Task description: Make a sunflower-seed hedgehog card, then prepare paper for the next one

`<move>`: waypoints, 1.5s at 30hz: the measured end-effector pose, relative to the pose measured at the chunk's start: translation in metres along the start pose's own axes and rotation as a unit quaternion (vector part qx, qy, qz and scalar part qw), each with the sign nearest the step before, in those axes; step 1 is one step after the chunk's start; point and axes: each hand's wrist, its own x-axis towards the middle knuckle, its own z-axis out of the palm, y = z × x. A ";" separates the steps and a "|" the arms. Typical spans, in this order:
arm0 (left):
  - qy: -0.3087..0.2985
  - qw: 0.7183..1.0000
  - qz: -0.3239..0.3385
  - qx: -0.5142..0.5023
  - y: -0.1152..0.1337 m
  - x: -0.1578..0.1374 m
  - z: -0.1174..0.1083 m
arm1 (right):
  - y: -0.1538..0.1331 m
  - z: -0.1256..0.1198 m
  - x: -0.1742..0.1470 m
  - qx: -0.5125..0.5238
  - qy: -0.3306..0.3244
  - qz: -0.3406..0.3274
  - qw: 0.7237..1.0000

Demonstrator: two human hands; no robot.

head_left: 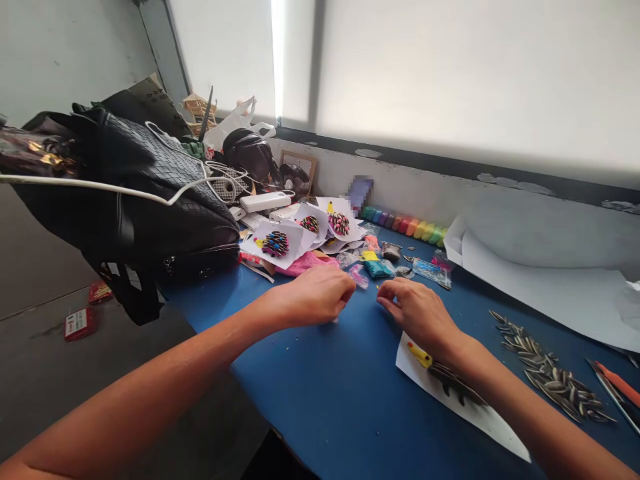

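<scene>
My left hand [320,293] is closed, its fingers curled down close to the blue table. Whatever its fingertips may hold is hidden or too small to name. My right hand [417,310] hovers opposite, fingers bent and thumb close to the index finger; I cannot make out anything between them. Under my right wrist lies a white paper [483,423] bearing a bird-like figure with a yellow clay head [419,355] and a dark seed-covered body, partly hidden by the forearm. Just beyond both hands are clay packets, among them a pink one [359,276] and a teal one [379,268].
Sunflower seeds [550,373] lie at the right beside orange-handled scissors [617,383]. Finished seed figures on paper [275,244] and a pink cloth [305,263] sit further back. A black bag [150,193] with a white cable crowds the left; coloured clay [405,225] lines the wall.
</scene>
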 end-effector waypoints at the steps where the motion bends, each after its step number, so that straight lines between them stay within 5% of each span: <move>1: -0.017 1.000 -0.005 0.018 -0.001 -0.001 0.000 | 0.001 -0.005 -0.005 0.020 0.014 0.004 1.000; 6: 0.046 0.998 -0.013 0.033 0.001 -0.005 -0.005 | 0.008 -0.033 -0.048 0.162 0.063 0.049 0.984; 9: 0.094 0.987 0.014 -0.130 0.024 0.001 -0.009 | 0.009 -0.040 -0.076 0.239 0.061 0.068 0.967; 14: -0.085 0.916 0.070 -0.385 0.072 0.006 -0.012 | 0.010 -0.035 -0.107 0.350 0.134 0.133 0.917; 16: -0.180 0.897 0.088 -0.393 0.076 -0.002 -0.010 | 0.010 -0.035 -0.116 0.365 0.139 0.148 0.909; 19: -0.272 0.916 0.088 -0.282 0.060 -0.016 -0.007 | 0.012 -0.040 -0.126 0.368 0.144 0.167 0.903; 21: -0.193 0.971 0.021 -0.140 0.046 -0.021 -0.008 | 0.014 -0.043 -0.130 0.364 0.144 0.171 0.904; 23: -0.117 0.992 -0.004 -0.055 0.041 -0.022 -0.010 | 0.017 -0.043 -0.132 0.359 0.138 0.166 0.908; 26: -0.052 0.991 0.022 -0.124 0.056 -0.011 -0.013 | 0.020 -0.038 -0.135 0.361 0.127 0.157 0.911; 28: -0.070 0.959 0.035 -0.271 0.076 0.001 -0.010 | 0.018 -0.032 -0.138 0.377 0.148 0.159 0.900; 31: -0.181 0.839 0.045 -0.510 0.103 0.023 0.002 | 0.010 -0.027 -0.144 0.408 0.210 0.176 0.871; 36: -0.230 0.714 0.058 -0.659 0.116 0.051 0.016 | 0.007 -0.035 -0.150 0.343 0.312 0.154 0.872; 39: -0.235 0.684 0.064 -0.687 0.114 0.059 0.017 | 0.013 -0.041 -0.151 0.289 0.340 0.140 0.884; 45: -0.210 0.680 0.032 -0.702 0.111 0.064 0.025 | 0.025 -0.033 -0.150 0.338 0.260 0.123 0.896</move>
